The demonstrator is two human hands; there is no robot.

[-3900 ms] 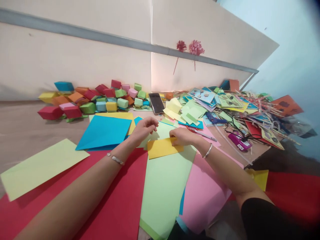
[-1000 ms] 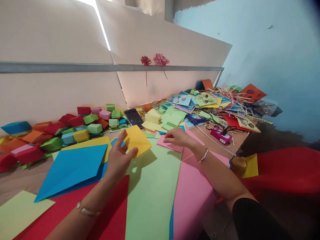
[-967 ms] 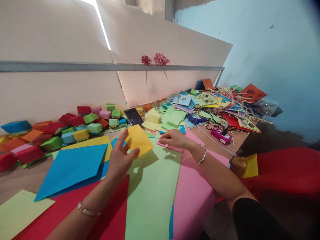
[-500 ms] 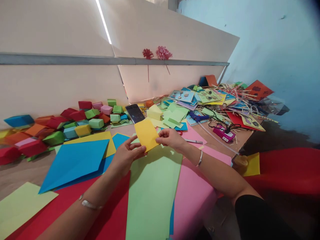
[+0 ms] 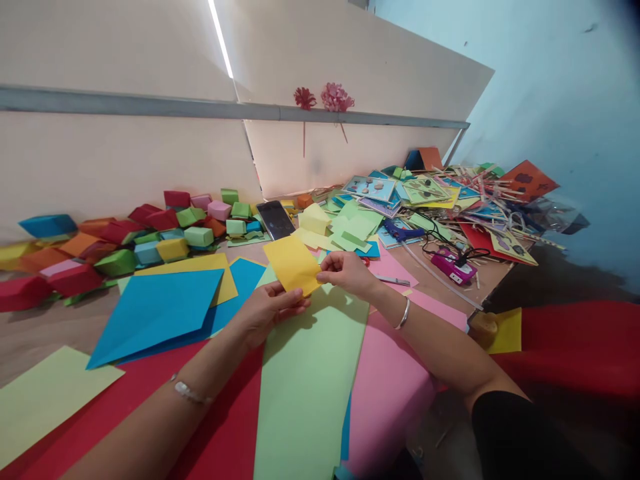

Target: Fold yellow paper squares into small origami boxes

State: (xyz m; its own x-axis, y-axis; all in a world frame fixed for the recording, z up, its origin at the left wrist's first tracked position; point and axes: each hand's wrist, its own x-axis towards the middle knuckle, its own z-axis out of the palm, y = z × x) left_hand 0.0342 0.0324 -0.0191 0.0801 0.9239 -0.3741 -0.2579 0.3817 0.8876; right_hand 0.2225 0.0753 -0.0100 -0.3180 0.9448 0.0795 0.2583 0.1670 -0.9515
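A small yellow sheet of paper [image 5: 291,262] is held up above the table between my two hands. My left hand [image 5: 270,308] grips its lower edge, thumb in front and fingers behind. At its right edge, my right hand [image 5: 345,272] pinches the paper between thumb and fingertips. Beneath both hands lies a large light green sheet [image 5: 305,380]. A pink sheet [image 5: 387,380] lies to its right and a red sheet [image 5: 220,407] to its left. Just beyond the yellow paper rests a phone [image 5: 276,220].
Several folded paper boxes [image 5: 165,220] crowd the left back. A folded blue sheet [image 5: 160,313] lies nearer. To the right are scissors [image 5: 393,280], a blue glue gun [image 5: 400,231], a purple power strip [image 5: 453,265] and a heap of cards and sticks [image 5: 430,190]. A red chair [image 5: 575,347] stands beside the table.
The yellow paper has tilted, and my left hand has shifted along its lower edge towards the right. My right hand still pinches the right edge. The whole view has shifted slightly.
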